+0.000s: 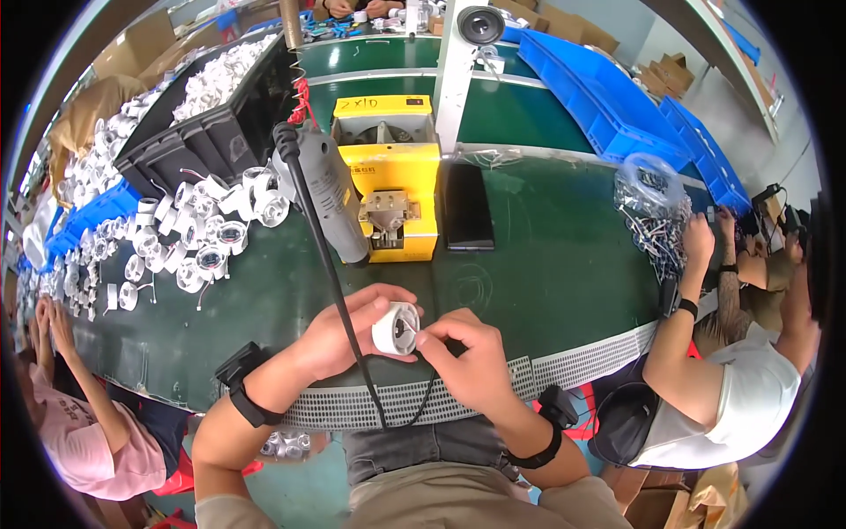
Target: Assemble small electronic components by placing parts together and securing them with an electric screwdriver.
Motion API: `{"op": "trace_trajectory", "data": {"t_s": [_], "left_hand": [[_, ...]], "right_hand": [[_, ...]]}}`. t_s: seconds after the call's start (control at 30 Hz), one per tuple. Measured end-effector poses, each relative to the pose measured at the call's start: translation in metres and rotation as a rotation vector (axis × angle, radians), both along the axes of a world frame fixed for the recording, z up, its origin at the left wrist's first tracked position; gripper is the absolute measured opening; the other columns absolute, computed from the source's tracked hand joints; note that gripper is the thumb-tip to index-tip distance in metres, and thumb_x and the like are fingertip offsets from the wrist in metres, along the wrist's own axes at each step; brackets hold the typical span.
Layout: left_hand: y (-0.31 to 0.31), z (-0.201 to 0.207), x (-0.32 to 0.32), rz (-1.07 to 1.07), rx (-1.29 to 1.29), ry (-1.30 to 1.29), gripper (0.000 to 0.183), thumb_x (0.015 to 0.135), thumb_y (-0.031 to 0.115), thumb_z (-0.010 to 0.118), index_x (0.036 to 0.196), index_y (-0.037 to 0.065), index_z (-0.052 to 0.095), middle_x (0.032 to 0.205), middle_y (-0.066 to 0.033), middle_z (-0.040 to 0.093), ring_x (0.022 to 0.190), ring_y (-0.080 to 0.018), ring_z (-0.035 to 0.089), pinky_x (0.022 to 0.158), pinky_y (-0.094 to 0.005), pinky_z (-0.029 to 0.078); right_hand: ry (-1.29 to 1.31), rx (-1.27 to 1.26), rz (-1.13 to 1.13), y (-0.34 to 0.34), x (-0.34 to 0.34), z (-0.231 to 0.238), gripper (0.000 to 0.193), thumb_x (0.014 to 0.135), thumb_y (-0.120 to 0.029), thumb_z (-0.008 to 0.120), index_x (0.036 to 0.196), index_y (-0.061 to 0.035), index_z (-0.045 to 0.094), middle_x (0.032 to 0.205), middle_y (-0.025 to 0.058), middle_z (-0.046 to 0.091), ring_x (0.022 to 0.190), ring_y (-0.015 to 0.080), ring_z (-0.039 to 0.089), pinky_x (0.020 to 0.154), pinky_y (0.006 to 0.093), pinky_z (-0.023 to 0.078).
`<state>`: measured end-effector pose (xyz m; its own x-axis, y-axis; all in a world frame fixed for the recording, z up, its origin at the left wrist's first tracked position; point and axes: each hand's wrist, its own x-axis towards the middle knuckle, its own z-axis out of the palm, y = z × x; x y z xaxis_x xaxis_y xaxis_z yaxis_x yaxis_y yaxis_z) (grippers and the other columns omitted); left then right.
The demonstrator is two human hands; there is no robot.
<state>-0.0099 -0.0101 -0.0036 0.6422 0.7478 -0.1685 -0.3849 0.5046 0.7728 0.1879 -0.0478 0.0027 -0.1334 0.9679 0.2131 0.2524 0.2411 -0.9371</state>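
White housing at lower centre of frame, held just above the near edge of the green belt; thin wires stick out of its open face, so the wiring looks part done, with many like housings piled at left, seemingly waiting. Left hand cups the housing from the side, fingers curled round it. Right hand is pinched narrow on the wire ends at its mouth; both forearms rise from the lower edge, and the hanging driver goes untouched.

Green workbench, blue bins
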Motion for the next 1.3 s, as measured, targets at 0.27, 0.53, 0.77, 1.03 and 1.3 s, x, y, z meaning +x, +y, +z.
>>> {"op": "trace_trajectory", "data": {"t_s": [0.27,0.53,0.77,1.03,1.3], "left_hand": [[-0.002,0.004,0.003,0.063,0.054,-0.013,0.044,0.097,0.019,0.05,0.135,-0.002,0.043,0.125,-0.0107,0.055,0.112,-0.0207,0.057,0.098,-0.0352,0.046],[-0.003,-0.005,0.005,0.099,0.383,0.027,0.046,0.089,0.014,0.054,0.132,-0.002,0.046,0.135,-0.0166,0.047,0.121,-0.0261,0.05,0.102,-0.0397,0.041],[-0.008,-0.003,0.011,0.081,0.436,-0.146,0.052,0.086,0.001,0.045,0.138,-0.002,0.039,0.142,-0.0123,0.039,0.124,-0.0203,0.046,0.104,-0.033,0.035],[-0.007,-0.007,0.011,0.17,0.537,-0.075,0.038,0.088,0.006,0.043,0.122,-0.006,0.054,0.138,-0.0198,0.04,0.13,-0.0309,0.041,0.106,-0.0419,0.035],[-0.009,-0.011,0.017,0.195,0.532,-0.03,0.04,0.094,0.008,0.044,0.132,-0.004,0.047,0.141,-0.0171,0.041,0.13,-0.0266,0.041,0.107,-0.0383,0.034]], "right_hand": [[-0.064,-0.039,-0.036,0.003,0.001,0.0,0.011,0.084,-0.009,0.067,0.082,0.0016,0.066,0.073,0.0064,0.061,0.066,0.0133,0.054,0.061,0.0272,0.042],[0.131,-0.365,0.224,0.012,0.013,0.004,0.019,0.093,-0.017,0.06,0.087,0.0006,0.066,0.081,0.002,0.062,0.073,0.0072,0.051,0.068,0.0238,0.042],[0.24,-0.4,0.247,0.009,0.014,0.005,0.022,0.094,-0.02,0.059,0.086,-0.0006,0.066,0.079,-0.0008,0.059,0.075,0.0062,0.049,0.07,0.0226,0.039],[0.142,-0.299,0.227,0.01,0.01,0.012,0.023,0.094,-0.02,0.059,0.085,-0.0007,0.066,0.077,-0.0016,0.056,0.07,0.0056,0.047,0.065,0.0219,0.039],[-0.006,-0.052,-0.022,0.005,-0.008,0.007,0.017,0.091,-0.014,0.063,0.085,0.0019,0.064,0.076,0.0025,0.057,0.069,0.0067,0.056,0.056,0.0224,0.043]]}}
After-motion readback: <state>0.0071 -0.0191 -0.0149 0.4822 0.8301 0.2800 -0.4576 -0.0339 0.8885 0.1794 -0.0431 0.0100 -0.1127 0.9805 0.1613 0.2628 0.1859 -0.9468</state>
